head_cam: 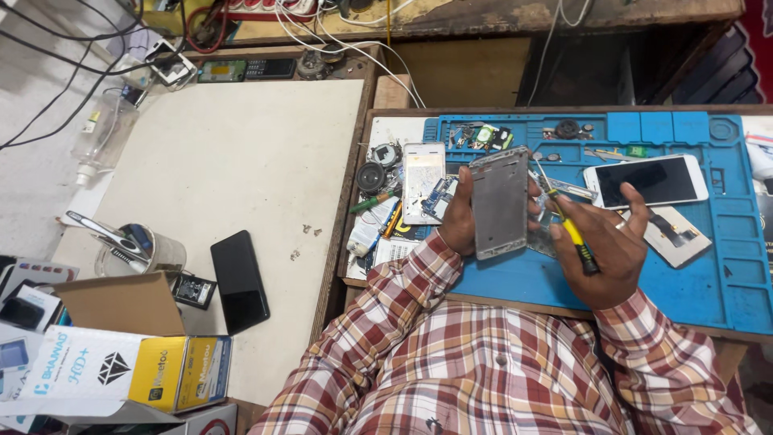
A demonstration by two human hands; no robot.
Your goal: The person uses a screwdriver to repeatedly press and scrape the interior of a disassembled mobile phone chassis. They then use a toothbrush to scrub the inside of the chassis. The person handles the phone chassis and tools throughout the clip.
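Plainly, the left hand (459,221) has its grip closed around the edge of a grey rectangular metal phone frame (500,203), thumb and fingers wrapped behind it so that it stands upright and tilted toward the camera, just above the near part of the blue silicone repair mat (725,274); the right hand (612,250) has its grip closed on a thin screwdriver with a yellow and black handle (573,234), whose tip points up toward the right edge of the frame, though whether the tip touches cannot be told. Judging by how things lie, the stripping of the phone looks well along: the frame is bare, with no screen or board in it, and loose parts lie scattered over the mat, so what is left seems to be work on the frame itself or putting parts back. The frame looks dull, flat and scuffed, with a cut-out slot near its top. Just beside the left hand lies a white phone with a cracked face (423,182), and near it a green-handled screwdriver (372,201); beyond the right hand rests a white smartphone with a dark screen (646,181). Well apart, on the pale bench (241,153) to the left, lie a black phone (239,280), some small screws (306,230) and a clear cup of tools (141,251)
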